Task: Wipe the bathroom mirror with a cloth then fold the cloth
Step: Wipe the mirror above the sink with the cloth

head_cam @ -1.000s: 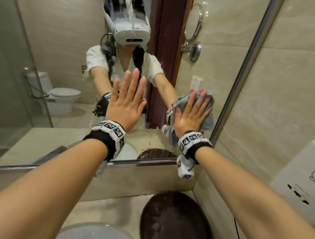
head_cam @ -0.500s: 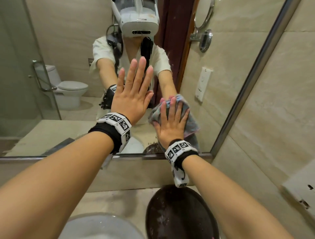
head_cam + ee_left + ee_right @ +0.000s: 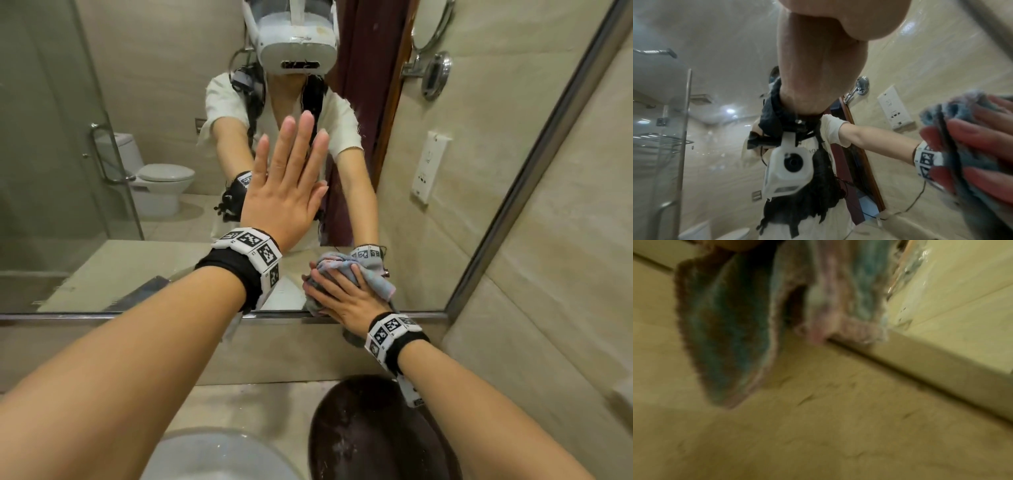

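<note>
The big wall mirror [image 3: 445, 212] fills the upper part of the head view. My left hand [image 3: 287, 185] lies flat on the glass, fingers straight and pointing up. My right hand [image 3: 342, 294] presses a blue-and-pink cloth [image 3: 373, 274] against the glass at the mirror's bottom edge, fingers spread over it. In the left wrist view the cloth [image 3: 953, 116] shows at the right with the reflected fingers on it. In the blurred right wrist view the cloth [image 3: 731, 331] hangs down over the mirror's lower frame [image 3: 920, 366].
A metal frame [image 3: 102, 315] runs along the mirror's bottom, and a slanted one [image 3: 534, 164] bounds its right side. Below stand a dark round basin [image 3: 370, 431] and a white basin [image 3: 219, 455] on the beige counter. Tiled wall [image 3: 565, 274] lies to the right.
My right hand has slid the cloth down and leftward from the mirror's upper right to its bottom edge. My left hand has stayed flat on the glass.
</note>
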Demonstrator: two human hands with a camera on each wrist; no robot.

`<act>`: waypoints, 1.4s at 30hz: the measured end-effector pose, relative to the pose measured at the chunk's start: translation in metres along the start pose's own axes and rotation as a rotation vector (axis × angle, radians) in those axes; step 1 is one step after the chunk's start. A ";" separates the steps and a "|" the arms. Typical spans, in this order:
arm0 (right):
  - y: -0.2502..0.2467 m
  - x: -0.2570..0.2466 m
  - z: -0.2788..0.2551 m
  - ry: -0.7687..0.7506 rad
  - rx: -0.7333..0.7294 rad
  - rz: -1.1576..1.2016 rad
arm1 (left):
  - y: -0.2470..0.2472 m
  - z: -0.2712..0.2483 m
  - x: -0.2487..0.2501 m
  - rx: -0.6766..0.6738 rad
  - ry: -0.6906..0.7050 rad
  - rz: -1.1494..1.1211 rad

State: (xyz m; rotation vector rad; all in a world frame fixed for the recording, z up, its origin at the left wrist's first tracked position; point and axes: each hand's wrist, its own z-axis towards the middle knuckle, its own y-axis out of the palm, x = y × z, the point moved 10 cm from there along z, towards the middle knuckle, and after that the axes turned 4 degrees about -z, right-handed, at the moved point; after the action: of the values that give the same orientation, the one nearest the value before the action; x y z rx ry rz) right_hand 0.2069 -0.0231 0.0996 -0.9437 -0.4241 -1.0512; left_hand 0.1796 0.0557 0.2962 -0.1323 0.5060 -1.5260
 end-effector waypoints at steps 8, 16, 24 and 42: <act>-0.021 0.106 -0.035 0.373 -0.018 -0.046 | 0.000 0.001 0.001 0.004 0.001 -0.010; -0.010 0.130 -0.096 1.462 0.012 0.143 | 0.000 0.001 0.001 -0.013 -0.007 -0.039; 0.005 0.100 -0.119 2.008 0.136 0.429 | 0.000 0.000 0.001 -0.016 -0.009 -0.088; -0.078 0.232 -0.013 1.303 0.118 -0.071 | 0.002 0.000 0.002 -0.014 -0.003 -0.093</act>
State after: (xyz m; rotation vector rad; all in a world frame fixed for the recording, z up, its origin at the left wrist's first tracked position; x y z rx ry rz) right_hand 0.2453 -0.1730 0.2894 -0.0085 0.5643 -1.4513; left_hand 0.1811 0.0536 0.2948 -0.1710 0.5149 -1.6129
